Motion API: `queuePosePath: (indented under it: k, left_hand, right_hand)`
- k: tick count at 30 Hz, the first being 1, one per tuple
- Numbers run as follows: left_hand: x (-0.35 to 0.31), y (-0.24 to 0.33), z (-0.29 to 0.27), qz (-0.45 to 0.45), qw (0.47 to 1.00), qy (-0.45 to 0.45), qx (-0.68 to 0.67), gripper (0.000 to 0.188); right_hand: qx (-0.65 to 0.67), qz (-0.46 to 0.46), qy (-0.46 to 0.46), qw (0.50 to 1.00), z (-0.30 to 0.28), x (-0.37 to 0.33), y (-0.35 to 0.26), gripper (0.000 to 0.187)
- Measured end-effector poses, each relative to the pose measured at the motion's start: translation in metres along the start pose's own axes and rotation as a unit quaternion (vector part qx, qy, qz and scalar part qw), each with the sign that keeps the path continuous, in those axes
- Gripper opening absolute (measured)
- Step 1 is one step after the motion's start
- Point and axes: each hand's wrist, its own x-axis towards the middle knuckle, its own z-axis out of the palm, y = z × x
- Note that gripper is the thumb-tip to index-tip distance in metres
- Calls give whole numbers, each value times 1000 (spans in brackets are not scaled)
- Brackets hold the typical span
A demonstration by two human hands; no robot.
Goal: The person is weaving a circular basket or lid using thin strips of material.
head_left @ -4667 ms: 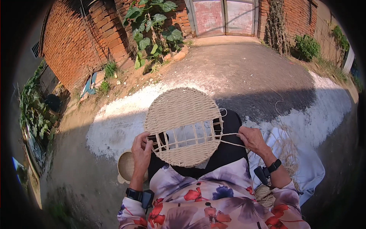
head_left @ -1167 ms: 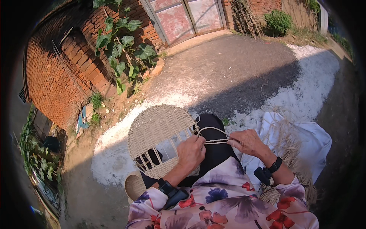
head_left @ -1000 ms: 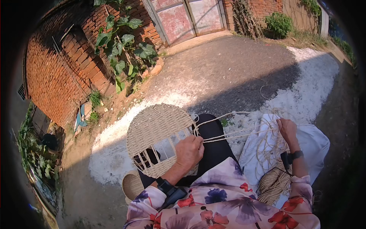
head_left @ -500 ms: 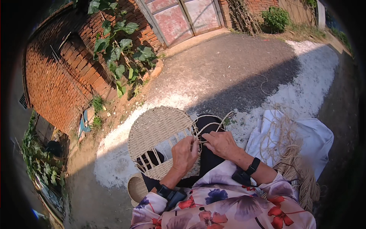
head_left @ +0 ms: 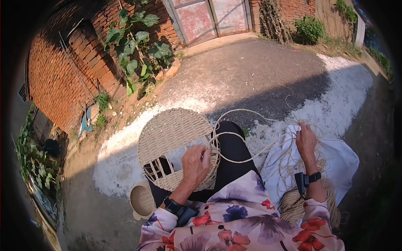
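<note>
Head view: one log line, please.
left hand: gripping round tan woven panel; right hand: holding thin tan cord; panel: partly open lattice

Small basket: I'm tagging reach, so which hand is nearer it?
Left. The left hand is at the woven disc, up and right of the small basket; the right hand is much farther right, by the white cloth.

"Where does the camera sit?"
"On the head of the person (head_left: 251, 221), at the left."
"Which way does it look?"
"Down and forward. The round tan woven-cord mat (head_left: 172, 134) is close, low in the middle."
"What's far off?"
"The faded pink-and-white double door (head_left: 214, 21), up top. It sees wide, so straight edges bend."
</note>
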Motion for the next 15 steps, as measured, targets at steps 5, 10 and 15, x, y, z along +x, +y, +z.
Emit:
queuePosePath:
  k: [5, 10, 15]
  left_hand:
    - [-3, -5, -3, -33, 999, -7, -10, 11]
    - [0, -4, -2, -22, 1000, -7, -6, 11]
    - [-3, -1, -8, -61, 997, -10, -37, 12]
  right_hand:
    - [368, -175, -113, 906, -35, -15, -159, 17]
    - [281, -305, -191, 890, -3, -41, -206, 20]
    - [327, -167, -229, 901, -6, -18, -125, 18]
